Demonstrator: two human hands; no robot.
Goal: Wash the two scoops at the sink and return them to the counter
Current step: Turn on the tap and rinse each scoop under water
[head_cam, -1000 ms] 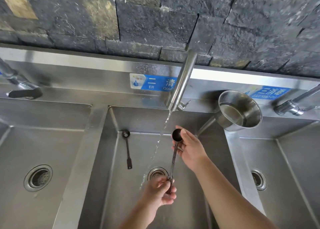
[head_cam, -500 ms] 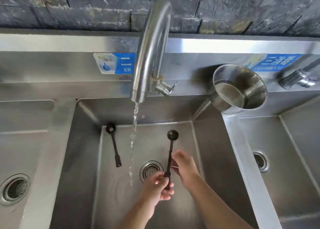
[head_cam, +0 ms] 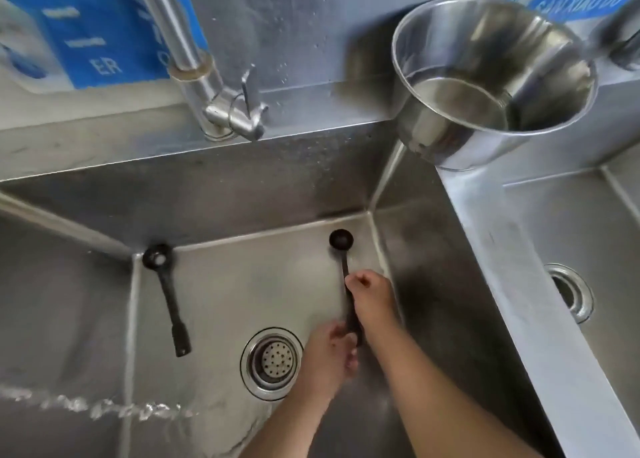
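Two black long-handled scoops are in the middle steel sink basin point(head_cam: 214, 194). One scoop point(head_cam: 341, 241) is held low over the basin floor, bowl pointing toward the back wall. My left hand point(head_cam: 329, 357) grips its handle end, and my right hand point(head_cam: 370, 300) pinches the handle further up. The other scoop point(head_cam: 169, 298) lies loose on the basin floor at the left, bowl near the back corner. Water runs across the lower left of the view.
The tap point(head_cam: 194, 66) rises at the back with its lever beside it. A steel pot point(head_cam: 485, 83) sits on the ledge at the right divider. The drain strainer point(head_cam: 273, 362) is just left of my hands. A second basin with its drain point(head_cam: 568, 291) lies right.
The view has dropped and closed in on the basin. My hands and the held scoop have moved right and lower, away from the water stream, which now falls to the left.
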